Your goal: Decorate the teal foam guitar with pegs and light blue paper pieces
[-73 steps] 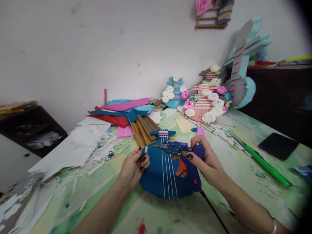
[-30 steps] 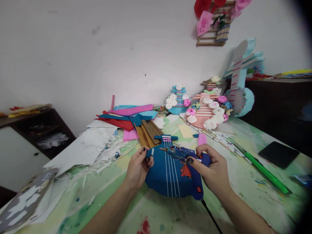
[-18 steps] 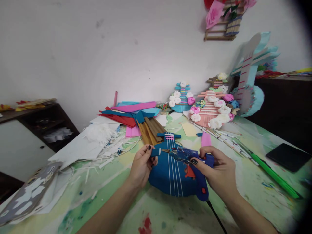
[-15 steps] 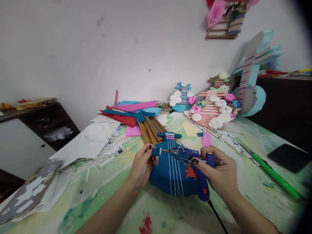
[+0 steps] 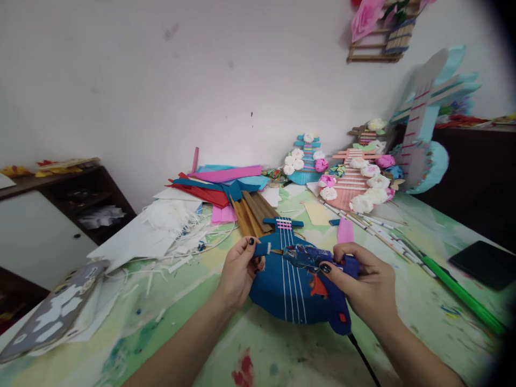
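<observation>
My left hand (image 5: pixel 237 271) pinches a small blue strip (image 5: pixel 262 249) with a pale end. Closed around the blue hot glue gun (image 5: pixel 310 258) is my right hand (image 5: pixel 365 279), its thumb lying along the gun's side. The metal nozzle meets or nearly meets the strip's pale end. Below both hands lies a blue paper-covered lute model (image 5: pixel 274 285) with white strings and a short crossbar at its neck. The gun's body hides part of the model's right side. An orange trigger (image 5: pixel 318 286) shows on the gun, with no finger on it.
Crepe paper rolls (image 5: pixel 226 174) and white paper scraps (image 5: pixel 171 215) lie at the back left. Flower-decorated lute models (image 5: pixel 308 161) stand by the wall. On the right are thin sticks (image 5: pixel 374 231), a green cutter (image 5: pixel 459 293) and a black phone (image 5: pixel 481 264). The gun's cord (image 5: pixel 363 357) runs toward the front edge.
The whole view has shifted slightly, so everything appears a little further right. Both hands keep their hold, with the nozzle still at the strip's end.
</observation>
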